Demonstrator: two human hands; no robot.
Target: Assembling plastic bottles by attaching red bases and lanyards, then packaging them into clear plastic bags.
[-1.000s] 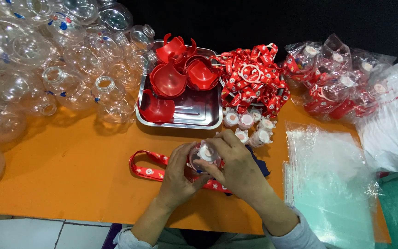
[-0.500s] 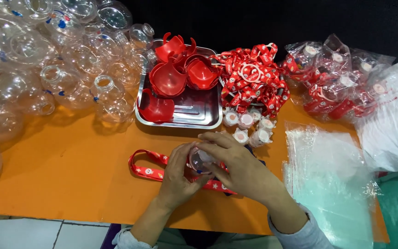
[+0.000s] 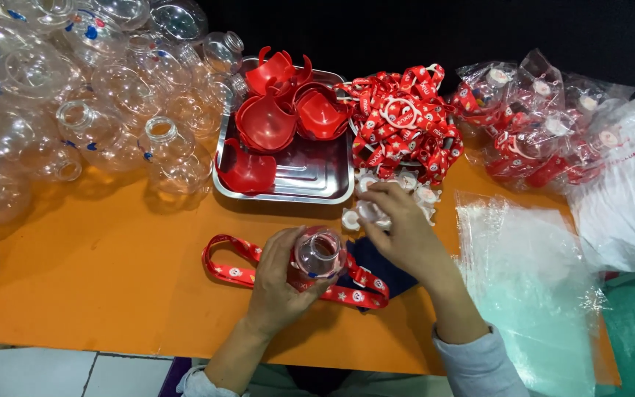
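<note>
Left hand (image 3: 277,283) grasps the clear bottle (image 3: 317,254) over the orange surface (image 3: 112,294), mouth up toward the camera. Right hand (image 3: 398,228) pinches a white cap (image 3: 367,211) from the cap pile (just right of the bottle).
</note>
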